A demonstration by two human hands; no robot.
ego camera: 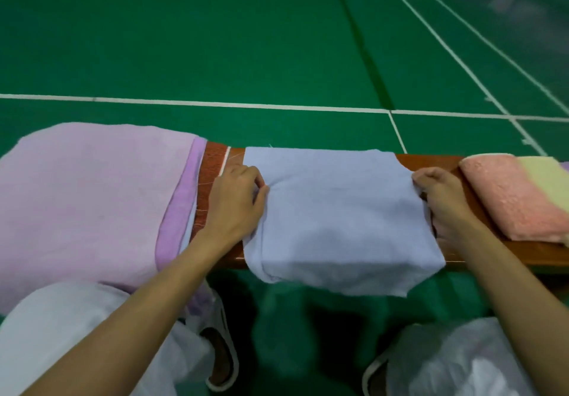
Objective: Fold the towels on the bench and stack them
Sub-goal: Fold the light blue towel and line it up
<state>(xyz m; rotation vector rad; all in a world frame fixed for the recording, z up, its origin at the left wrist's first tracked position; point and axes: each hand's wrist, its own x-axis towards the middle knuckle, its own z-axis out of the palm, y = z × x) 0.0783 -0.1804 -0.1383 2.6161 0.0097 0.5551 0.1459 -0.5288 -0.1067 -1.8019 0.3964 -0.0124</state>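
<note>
A purple towel (92,198) lies spread over the left end of the bench (431,161). Just right of it, the left hand (235,201) pinches the left edge of the blue towel (335,211), fingers curled on the cloth. That towel lies between the hands, long axis across the bench, near end hanging off the front. The right hand (443,201) pinches the opposite edge the same way. Both hands are equally near. The folded pink towel (508,198) sits just right, probably the stacking spot.
</note>
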